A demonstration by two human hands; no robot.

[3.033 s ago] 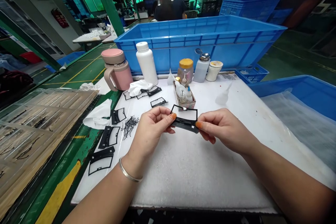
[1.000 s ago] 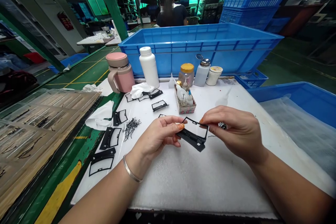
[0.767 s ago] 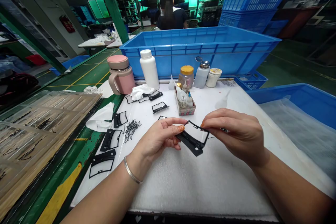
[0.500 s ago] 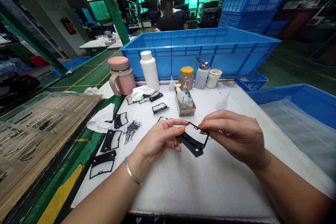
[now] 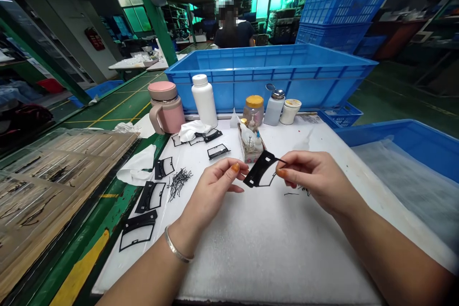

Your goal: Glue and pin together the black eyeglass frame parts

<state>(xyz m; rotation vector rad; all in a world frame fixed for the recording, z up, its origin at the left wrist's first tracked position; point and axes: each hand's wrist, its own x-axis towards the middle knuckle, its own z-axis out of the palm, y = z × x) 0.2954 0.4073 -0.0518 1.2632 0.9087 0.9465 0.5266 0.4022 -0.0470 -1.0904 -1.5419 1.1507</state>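
A thin black plastic frame (image 5: 261, 170) hangs above the white foam pad (image 5: 272, 244), tilted on edge. My right hand (image 5: 315, 178) pinches its right end between thumb and forefinger. My left hand (image 5: 215, 187) is just left of the frame, thumb and forefinger pressed together near its lower left corner; whether they touch it I cannot tell. A pile of thin black wire pins (image 5: 178, 180) lies left of my left hand. A few loose pins (image 5: 297, 192) lie under my right hand.
Several more black frames (image 5: 149, 196) lie along the pad's left edge. A pink mug (image 5: 165, 107), white bottle (image 5: 204, 100), jar (image 5: 254, 108) and small box (image 5: 249, 146) stand at the back, before a large blue crate (image 5: 272, 74). Clear trays (image 5: 53, 177) sit left; another person stands far behind.
The frame has been turned from lying flat between both hands to standing on edge and lifted slightly. My left fingers have slipped off its left end. The view tilted up a little.
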